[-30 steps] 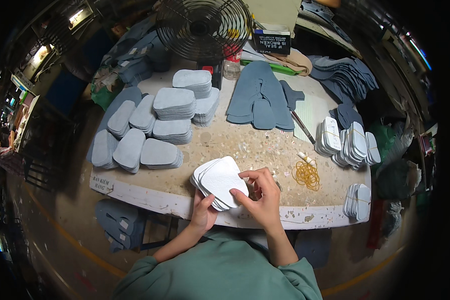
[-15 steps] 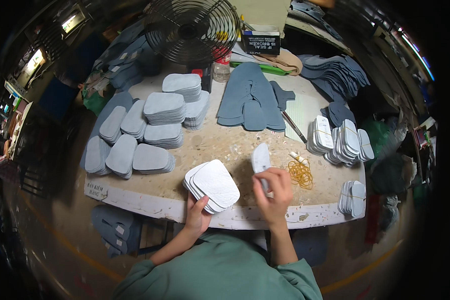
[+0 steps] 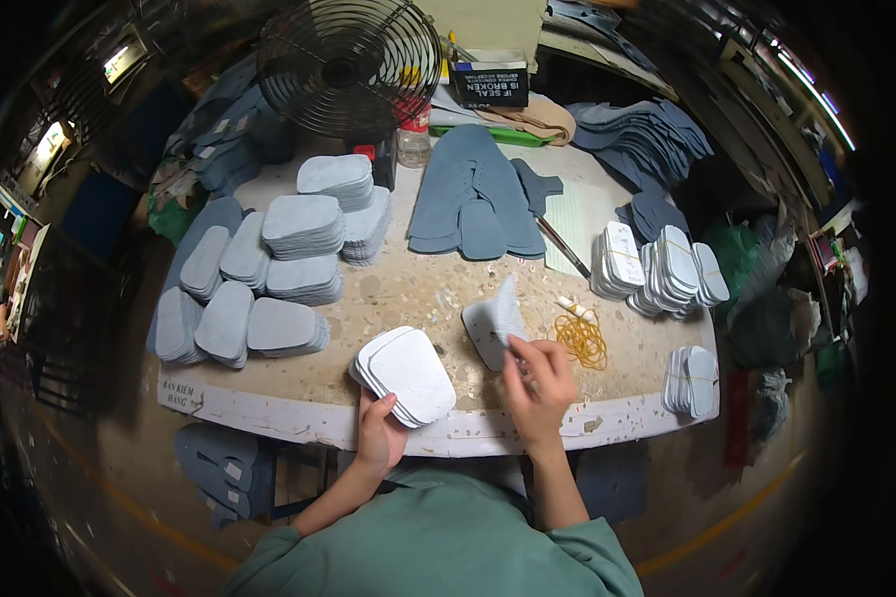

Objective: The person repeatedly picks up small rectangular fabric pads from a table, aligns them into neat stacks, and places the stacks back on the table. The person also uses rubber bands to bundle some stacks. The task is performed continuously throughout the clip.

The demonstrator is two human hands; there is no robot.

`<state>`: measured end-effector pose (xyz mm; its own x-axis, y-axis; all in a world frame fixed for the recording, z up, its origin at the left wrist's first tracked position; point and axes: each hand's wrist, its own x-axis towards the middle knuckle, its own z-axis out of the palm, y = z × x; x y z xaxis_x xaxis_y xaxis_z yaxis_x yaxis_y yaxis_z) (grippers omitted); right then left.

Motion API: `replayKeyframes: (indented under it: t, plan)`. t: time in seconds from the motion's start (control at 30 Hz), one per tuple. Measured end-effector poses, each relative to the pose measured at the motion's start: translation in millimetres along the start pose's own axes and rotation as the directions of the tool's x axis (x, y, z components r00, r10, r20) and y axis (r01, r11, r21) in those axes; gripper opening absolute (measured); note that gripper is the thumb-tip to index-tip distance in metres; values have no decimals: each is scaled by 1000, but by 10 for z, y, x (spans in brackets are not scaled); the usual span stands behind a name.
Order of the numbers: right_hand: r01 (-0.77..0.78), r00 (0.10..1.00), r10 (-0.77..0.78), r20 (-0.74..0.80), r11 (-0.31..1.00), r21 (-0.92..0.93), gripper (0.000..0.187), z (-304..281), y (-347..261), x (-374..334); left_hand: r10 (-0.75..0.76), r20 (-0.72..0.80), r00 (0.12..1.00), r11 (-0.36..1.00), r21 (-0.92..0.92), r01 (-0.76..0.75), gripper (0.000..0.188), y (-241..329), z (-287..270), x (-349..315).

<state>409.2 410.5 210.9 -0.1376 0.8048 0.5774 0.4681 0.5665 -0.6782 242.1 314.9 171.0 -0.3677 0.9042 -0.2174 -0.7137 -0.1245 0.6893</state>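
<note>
Now the left hand [image 3: 379,430] clasps the white stack [image 3: 409,373] at its near edge, seemingly to steady it, the right hand [image 3: 541,391] pinching a grey piece [image 3: 506,310].

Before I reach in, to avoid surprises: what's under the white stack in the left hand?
The left hand shows at its near edge, thumb against it. The white stack covers most of the other fingers and the tabletop beneath.
</note>
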Motion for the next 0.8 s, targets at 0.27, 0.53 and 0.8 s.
replayKeyframes:
  t: [0.27,0.53,0.8]
  plan:
    - [-567,803,311,508,661,492,16,92,-164,-211,36,71,997,993,110,-43,73,-32,-13,10]
    - [37,998,-38,-48,999,-11,25,20,-92,42,-4,15,1000,1000,-9,5,69,-26,-49,14]
    - [-505,832,270,484,729,462,26,83,-246,-173,-12,45,999,999,51,9,69,-32,-23,20]
